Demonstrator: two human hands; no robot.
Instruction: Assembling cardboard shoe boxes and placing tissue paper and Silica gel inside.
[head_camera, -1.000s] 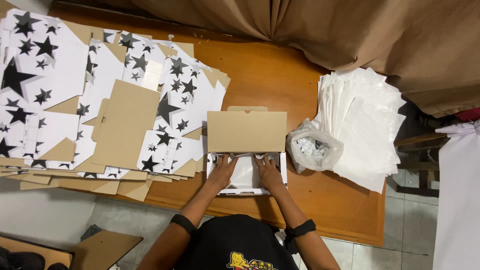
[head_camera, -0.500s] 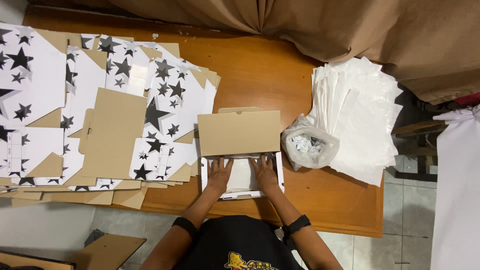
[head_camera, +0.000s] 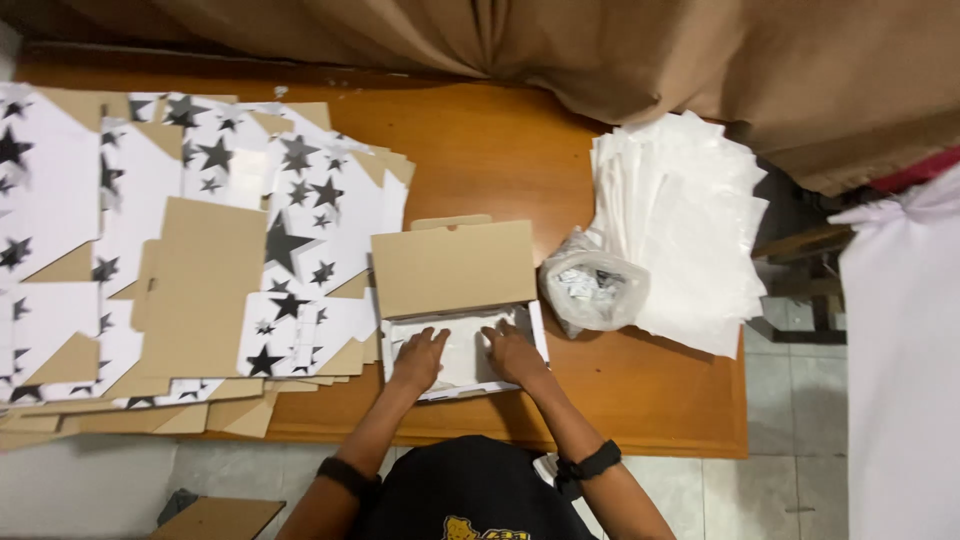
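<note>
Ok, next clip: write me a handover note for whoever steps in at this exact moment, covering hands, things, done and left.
Left hand: open, palm down inside the open box, pressing on the white sheet in it.
Right hand: open, flat on the same sheet, beside the left.
Box: at the near edge of the wooden table, brown lid standing open.
Flat star-printed box blanks: spread in stacks to the left.
Clear bag of small packets and pile of white bags: to the right.
Done: box folded up, white sheet laid inside.
Left: lid not yet closed; many blanks still flat.
</note>
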